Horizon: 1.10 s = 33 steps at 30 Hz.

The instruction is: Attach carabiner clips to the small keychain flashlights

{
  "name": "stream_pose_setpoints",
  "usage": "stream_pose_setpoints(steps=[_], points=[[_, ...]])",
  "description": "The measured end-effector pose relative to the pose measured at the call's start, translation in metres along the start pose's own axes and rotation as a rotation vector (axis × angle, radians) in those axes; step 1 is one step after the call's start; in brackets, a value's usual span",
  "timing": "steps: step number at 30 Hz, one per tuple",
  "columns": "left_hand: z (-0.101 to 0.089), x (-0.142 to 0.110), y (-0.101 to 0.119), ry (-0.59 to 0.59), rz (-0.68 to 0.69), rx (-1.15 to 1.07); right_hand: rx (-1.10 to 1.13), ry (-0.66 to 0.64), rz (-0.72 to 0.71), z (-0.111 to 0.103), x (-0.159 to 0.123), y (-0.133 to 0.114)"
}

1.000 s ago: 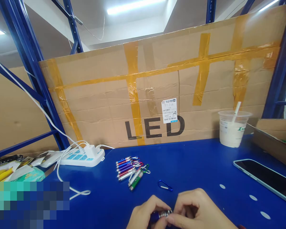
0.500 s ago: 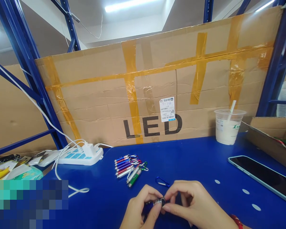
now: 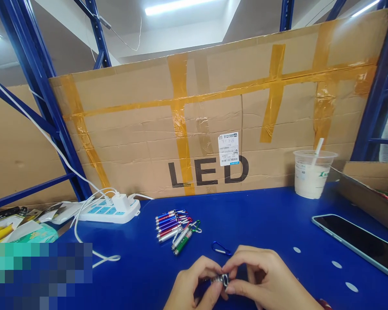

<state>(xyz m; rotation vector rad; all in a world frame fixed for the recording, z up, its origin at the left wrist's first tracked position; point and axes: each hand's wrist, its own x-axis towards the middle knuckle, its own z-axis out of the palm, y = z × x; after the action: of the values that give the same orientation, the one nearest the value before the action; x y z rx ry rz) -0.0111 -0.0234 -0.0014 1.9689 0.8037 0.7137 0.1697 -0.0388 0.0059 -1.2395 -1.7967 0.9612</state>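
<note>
Low in the middle of the head view, my left hand (image 3: pixel 191 285) pinches a small keychain flashlight (image 3: pixel 220 280) between thumb and fingers. Its silver-and-black end shows; the rest is hidden by my fingers. The thumb and fingertips of my right hand (image 3: pixel 264 270) close on that same end from the right. Just beyond my hands lies a loose blue carabiner (image 3: pixel 221 248). Farther off to the left is a pile of similar flashlights (image 3: pixel 173 230) in blue, red, silver and green, several with clips attached.
A white power strip (image 3: pixel 109 212) with cables stands at back left. On the right are a cup with a straw (image 3: pixel 313 176), a phone (image 3: pixel 358 243) and an open cardboard box (image 3: pixel 368 200). A large cardboard sheet (image 3: pixel 139 142) backs the blue table (image 3: pixel 126 284).
The flashlight has turned so that its end faces me more, and its dark blue body shows less. Both hands sit slightly lower in view, still gripping it.
</note>
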Motion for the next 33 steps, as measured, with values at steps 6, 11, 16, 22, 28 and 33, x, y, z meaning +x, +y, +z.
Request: stream_pose_setpoints(steps=[6,11,16,22,28,33], points=[[0.0035,0.0,-0.0022,0.027,-0.005,0.009,-0.027,-0.006,-0.009,-0.0002,0.0007,0.0002],[0.0032,0.001,-0.0043,0.003,-0.01,-0.006,-0.024,-0.001,-0.008,-0.0004,-0.0009,-0.0007],[-0.0002,0.0017,-0.0054,-0.018,-0.062,-0.013,0.049,-0.033,-0.005,0.0001,-0.0001,0.0023],[0.0004,0.0008,-0.0054,-0.006,-0.027,-0.002,0.094,-0.036,-0.02,0.0,-0.0001,0.0053],[0.0044,-0.0007,-0.0046,0.057,-0.034,-0.025,0.106,-0.021,-0.016,-0.0004,0.0,0.0047],[0.0018,-0.0001,-0.0029,0.017,-0.069,0.051,0.124,-0.026,-0.018,-0.0008,0.0014,0.0076]])
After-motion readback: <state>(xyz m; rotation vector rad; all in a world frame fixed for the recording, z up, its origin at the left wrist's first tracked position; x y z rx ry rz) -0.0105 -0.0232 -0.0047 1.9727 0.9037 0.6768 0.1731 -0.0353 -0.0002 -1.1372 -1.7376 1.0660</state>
